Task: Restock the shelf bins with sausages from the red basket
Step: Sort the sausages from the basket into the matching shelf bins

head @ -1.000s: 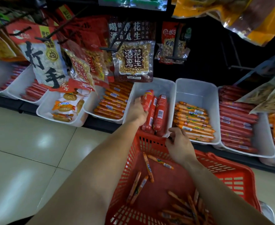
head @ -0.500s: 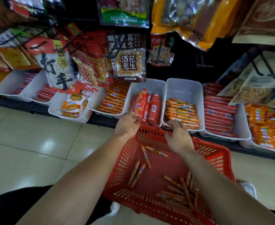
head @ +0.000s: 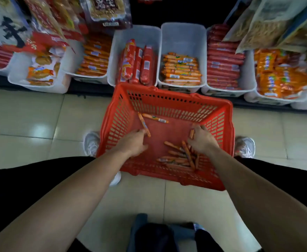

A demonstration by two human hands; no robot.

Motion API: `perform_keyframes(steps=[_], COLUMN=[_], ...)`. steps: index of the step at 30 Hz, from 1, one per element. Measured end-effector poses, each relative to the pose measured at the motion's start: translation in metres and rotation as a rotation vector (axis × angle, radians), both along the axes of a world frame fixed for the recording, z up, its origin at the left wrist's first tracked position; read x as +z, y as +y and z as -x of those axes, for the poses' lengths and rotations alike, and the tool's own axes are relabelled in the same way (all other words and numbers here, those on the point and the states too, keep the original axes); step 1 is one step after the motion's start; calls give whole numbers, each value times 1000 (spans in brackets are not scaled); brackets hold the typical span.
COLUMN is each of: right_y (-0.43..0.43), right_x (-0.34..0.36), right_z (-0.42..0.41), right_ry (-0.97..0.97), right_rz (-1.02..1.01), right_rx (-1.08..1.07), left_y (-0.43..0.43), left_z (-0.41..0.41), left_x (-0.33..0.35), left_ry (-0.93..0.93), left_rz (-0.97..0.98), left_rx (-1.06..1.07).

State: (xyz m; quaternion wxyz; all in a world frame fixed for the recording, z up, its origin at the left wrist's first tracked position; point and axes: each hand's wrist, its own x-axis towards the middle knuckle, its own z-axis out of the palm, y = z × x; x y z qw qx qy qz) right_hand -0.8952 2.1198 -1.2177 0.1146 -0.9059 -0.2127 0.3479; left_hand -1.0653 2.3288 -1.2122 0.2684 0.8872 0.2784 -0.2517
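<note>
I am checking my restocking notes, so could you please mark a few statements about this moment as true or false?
1. Both the left hand and the right hand are inside the red basket. True.
2. The red basket is empty. False: loose thin sausages lie in it, most piled by the right hand.
3. The bin of thick red sausages stands right beside the bin of thin orange sausages. True.
4. The red basket rests on the shelf. False: it stands on the tiled floor in front of the bins.
</note>
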Motion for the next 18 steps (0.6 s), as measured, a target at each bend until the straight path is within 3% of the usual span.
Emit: perform_keyframes(steps=[10, 18], right_y=[-24, -4], right_x=[-106, -130], right_z=[22, 44], right_ry=[198, -14], right_rz=[271, 265], right_rx=[41, -223], left_y=[-5, -8], left_z=[-36, -39], left_x=[-84, -116], left_ry=[165, 165], left_rz=[36, 10], left_rx=[-161, -154])
